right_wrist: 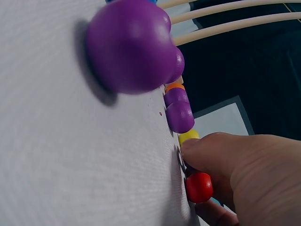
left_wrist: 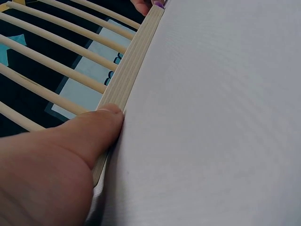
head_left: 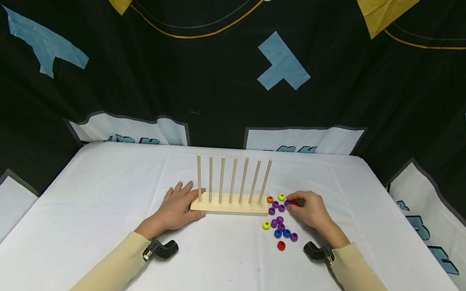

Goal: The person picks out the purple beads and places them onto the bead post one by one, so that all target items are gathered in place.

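Note:
A pale wooden peg stand (head_left: 229, 206) with a row of several upright pegs stands on the white table. My left hand (head_left: 178, 208) grips its left end, with the thumb (left_wrist: 101, 125) along the front edge of the base and the other fingers spread toward the back. Right of the stand, my right hand (head_left: 308, 210) pinches a purple bead (head_left: 287, 203) between thumb and fingertips, partly hidden. A red bead (right_wrist: 199, 187) lies under that hand, beside the thumb. Loose purple beads (head_left: 275, 204), an orange bead (head_left: 270, 199) and a yellow bead (head_left: 281, 197) are near the fingertips.
Closer to me lie more purple beads (head_left: 281, 227), blue beads (head_left: 278, 233), a yellow bead (head_left: 266, 225) and a red bead (head_left: 281, 245). The white-covered table (head_left: 221, 266) ends at a dark curtain (head_left: 221, 88) behind.

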`<state>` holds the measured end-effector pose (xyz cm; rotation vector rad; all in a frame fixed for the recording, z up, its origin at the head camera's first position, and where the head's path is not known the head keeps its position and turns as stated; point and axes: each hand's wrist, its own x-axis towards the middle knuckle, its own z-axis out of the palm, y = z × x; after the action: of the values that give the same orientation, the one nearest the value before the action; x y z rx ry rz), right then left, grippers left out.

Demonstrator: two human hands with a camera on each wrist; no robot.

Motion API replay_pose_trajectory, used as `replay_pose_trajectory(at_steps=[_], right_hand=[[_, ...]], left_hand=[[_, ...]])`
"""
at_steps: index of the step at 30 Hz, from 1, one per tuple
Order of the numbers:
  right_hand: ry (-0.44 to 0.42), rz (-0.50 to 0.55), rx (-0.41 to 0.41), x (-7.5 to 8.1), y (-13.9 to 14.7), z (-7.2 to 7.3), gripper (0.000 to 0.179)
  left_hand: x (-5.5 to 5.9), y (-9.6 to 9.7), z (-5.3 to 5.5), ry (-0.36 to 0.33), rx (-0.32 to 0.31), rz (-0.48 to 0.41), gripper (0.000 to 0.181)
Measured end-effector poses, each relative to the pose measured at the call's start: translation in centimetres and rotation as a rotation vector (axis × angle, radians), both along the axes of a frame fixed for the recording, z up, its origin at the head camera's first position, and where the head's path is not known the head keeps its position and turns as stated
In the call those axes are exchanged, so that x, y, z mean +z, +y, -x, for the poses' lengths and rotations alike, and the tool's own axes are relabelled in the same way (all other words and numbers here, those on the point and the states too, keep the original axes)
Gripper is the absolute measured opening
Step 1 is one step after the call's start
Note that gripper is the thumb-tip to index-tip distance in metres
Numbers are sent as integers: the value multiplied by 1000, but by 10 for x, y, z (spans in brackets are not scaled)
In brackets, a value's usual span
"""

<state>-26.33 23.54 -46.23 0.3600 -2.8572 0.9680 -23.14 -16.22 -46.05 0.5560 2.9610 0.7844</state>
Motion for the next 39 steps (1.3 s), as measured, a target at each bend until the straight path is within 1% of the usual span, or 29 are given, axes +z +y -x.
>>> replay_pose_trajectory(at_steps=[4,12,22,30,36,39], right_hand=[[3,-4,-3,0,1,0,22],[0,10,5,1,1,1,23],[-1,20,4,3,-1,0,24],[2,18,12,5,-1,0,27],[5,34,19,6,-1,-1,25],[-4,45,19,7,-1,-2,25]], left_hand=[[-2,0,2,-1,3,8,67],[2,0,2,10,0,5,66],[0,0,3,16,2,13,67],[0,0,2,16,-5,4,66],[0,0,0,13,-7,5,66],[0,1,0,1,0,8,67]])
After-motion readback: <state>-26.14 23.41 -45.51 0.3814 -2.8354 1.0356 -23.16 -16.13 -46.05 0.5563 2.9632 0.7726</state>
